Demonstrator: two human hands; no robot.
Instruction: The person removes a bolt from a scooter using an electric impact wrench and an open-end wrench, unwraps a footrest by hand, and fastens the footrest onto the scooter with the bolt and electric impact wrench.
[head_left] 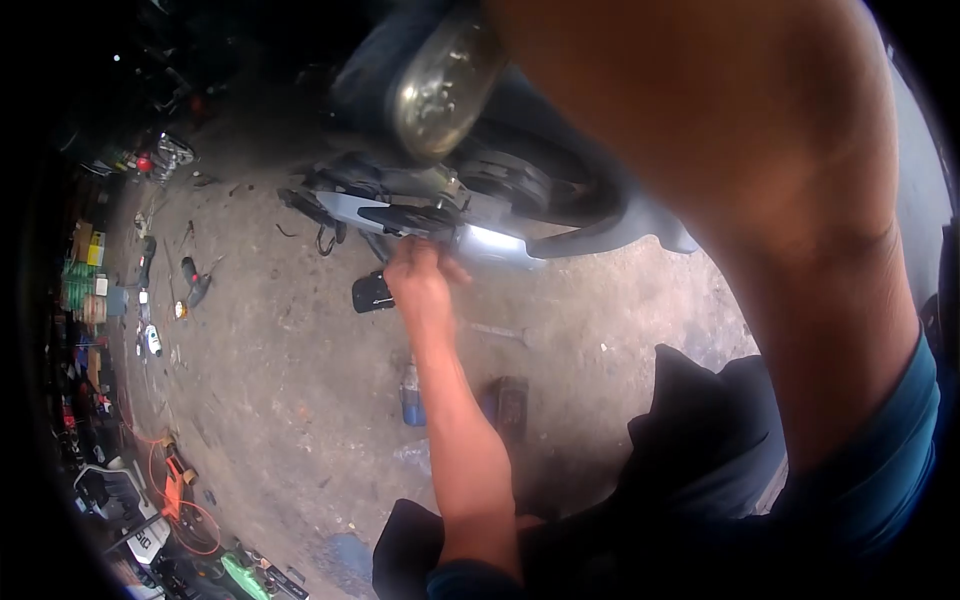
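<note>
My left hand (422, 275) reaches to the lower side of a motorbike, by the edge of its silver-grey panel (495, 246) and a dark part beside it. Its fingers are bent and blurred, so whether they grip anything is unclear. My right arm (790, 200) rises large across the upper right, and its hand lies out of view. Above the panel are a wheel (525, 180) and a rounded, shiny lamp-like part (440, 95). Just left of my left hand, a small black case (372, 292) lies on the floor with a thin metal piece on it.
On the concrete floor are a blue-and-clear bottle (412, 394), a dark brown box (511, 405) and a long wrench-like tool (500, 332). A tool with a dark handle (194, 282) lies to the left. Cluttered goods line the left edge, near an orange tool (174, 490) with a looping cord.
</note>
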